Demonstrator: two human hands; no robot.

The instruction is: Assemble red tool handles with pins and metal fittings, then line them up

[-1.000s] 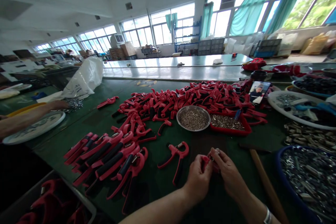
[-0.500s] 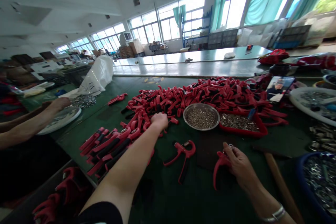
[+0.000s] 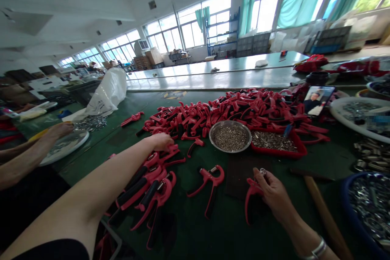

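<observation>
My left hand (image 3: 163,141) reaches over the near edge of the heap, its curled fingers on a red hand grip (image 3: 171,153) and partly hidden behind the back of the hand. Beneath my forearm lie several red-and-black hand grips (image 3: 152,178) with springs. My right hand (image 3: 271,187) pinches another red hand grip (image 3: 253,193) near its top, where a small shiny metal part (image 3: 262,172) shows at the fingertips. Between my hands, a spring-fitted hand grip (image 3: 210,178) rests on the green table beside a dark flat plate (image 3: 236,180).
Behind are a heap of red hand grips (image 3: 240,107), a steel bowl of small metal parts (image 3: 212,137) and a red tray of pins (image 3: 300,152). A hammer (image 3: 324,207), a blue tub (image 3: 345,199) and a phone (image 3: 317,100) are at right. A co-worker's hand (image 3: 61,129) is left.
My left hand has moved left and back toward me from the heap, uncovering hand grips nearer me. My right hand keeps its hold; the whole view has shifted slightly.
</observation>
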